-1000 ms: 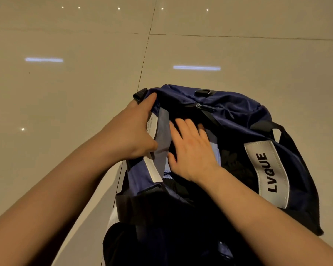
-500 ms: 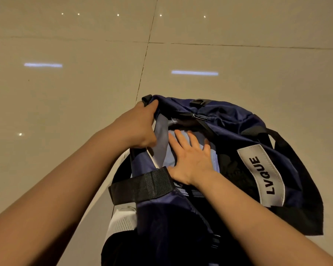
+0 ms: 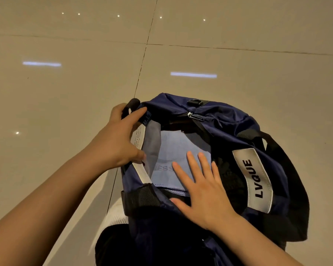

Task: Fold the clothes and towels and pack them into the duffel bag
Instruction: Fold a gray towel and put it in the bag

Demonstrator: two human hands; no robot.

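Note:
A navy duffel bag (image 3: pixel 229 127) with black straps and a white LVQUE label lies on the tiled floor, its top open. Inside lies a folded light blue garment (image 3: pixel 173 150) with faint lettering. My left hand (image 3: pixel 119 143) grips the bag's left rim and a black strap, holding the opening wide. My right hand (image 3: pixel 202 191) lies flat with spread fingers on the blue garment, its palm over the near edge of the opening.
A white mesh piece (image 3: pixel 115 217) shows under the bag's near left corner. Glossy beige floor tiles (image 3: pixel 65 93) with grout lines surround the bag on the left, far side and right.
My left hand has pulled the rim further left, so the opening is wider and more of the blue garment shows. My right hand has slid back toward me on it.

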